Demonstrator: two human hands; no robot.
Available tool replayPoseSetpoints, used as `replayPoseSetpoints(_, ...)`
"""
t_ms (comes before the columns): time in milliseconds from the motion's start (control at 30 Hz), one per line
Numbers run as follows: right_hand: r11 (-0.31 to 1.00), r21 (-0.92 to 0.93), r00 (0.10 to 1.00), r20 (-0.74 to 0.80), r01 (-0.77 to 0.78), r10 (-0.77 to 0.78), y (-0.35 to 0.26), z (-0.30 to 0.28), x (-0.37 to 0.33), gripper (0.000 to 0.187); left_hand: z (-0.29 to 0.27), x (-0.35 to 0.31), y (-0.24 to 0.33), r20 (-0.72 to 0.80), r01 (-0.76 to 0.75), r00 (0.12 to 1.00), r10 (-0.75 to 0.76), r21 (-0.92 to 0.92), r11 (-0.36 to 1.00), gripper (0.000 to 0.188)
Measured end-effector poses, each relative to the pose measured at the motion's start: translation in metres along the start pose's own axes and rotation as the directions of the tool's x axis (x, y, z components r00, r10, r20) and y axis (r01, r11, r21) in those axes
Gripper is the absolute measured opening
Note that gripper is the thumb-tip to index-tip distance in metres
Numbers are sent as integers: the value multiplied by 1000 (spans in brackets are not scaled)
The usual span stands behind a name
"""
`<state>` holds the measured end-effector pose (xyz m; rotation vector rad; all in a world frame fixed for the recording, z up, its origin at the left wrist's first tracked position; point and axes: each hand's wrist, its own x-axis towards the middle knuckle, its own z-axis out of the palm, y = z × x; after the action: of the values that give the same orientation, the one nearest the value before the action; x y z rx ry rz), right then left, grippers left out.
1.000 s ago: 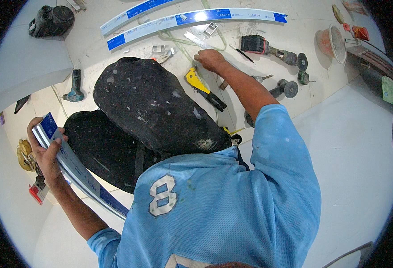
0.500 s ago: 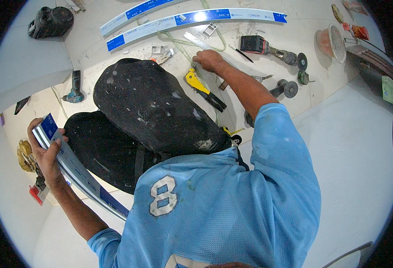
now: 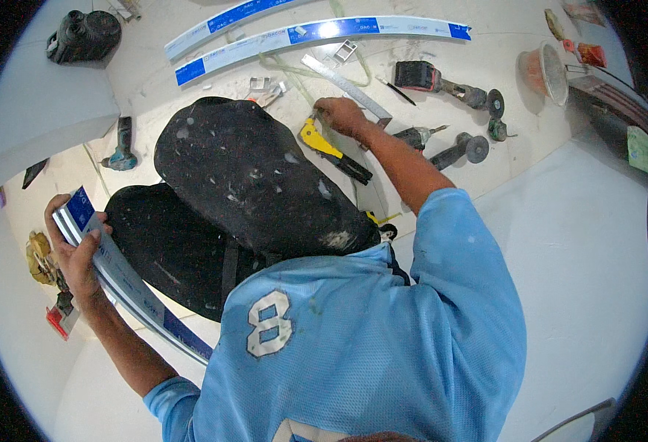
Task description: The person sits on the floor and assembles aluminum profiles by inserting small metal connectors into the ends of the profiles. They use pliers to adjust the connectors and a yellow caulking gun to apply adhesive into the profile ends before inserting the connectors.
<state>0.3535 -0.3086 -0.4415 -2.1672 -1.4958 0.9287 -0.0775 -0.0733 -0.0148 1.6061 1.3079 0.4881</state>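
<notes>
My left hand [image 3: 77,254] is closed around the end of a long profile strip [image 3: 128,283] with blue-and-white film, its thumb across the top. The strip runs back beside my left leg and passes behind my shirt. My right hand [image 3: 342,116] is low over the floor, fingers curled at the nose of a yellow hand riveter [image 3: 320,140] with black handles. Its fingertips are partly hidden, but they appear to pinch the nose. Just beyond this hand lies a metal try square [image 3: 346,88].
Two more film-covered strips [image 3: 265,43] lie across the far floor. To the right are a cordless angle grinder [image 3: 449,87], a drill [image 3: 416,136], another disc-headed tool [image 3: 460,149], a black pencil [image 3: 401,93] and a bucket [image 3: 548,74]. A teal cordless tool [image 3: 123,145] stands at left.
My right hand has dropped slightly nearer to me, onto the riveter's nose, uncovering more of the try square. The riveter's head has shifted a little left. My left hand keeps its grip on the strip.
</notes>
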Motion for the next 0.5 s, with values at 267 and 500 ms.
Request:
replayPoseSetpoints(267,945,-240,906,307,-223,292,-54,-3,-74,42,-1,-1,-2,-16,12,1000,-12,10,1000,81)
replayPoseSetpoints(500,994,-81,961,260,-80,98,-23,44,-101,39,0,-4,4,-16,18,1000,-18,-3,1000,79)
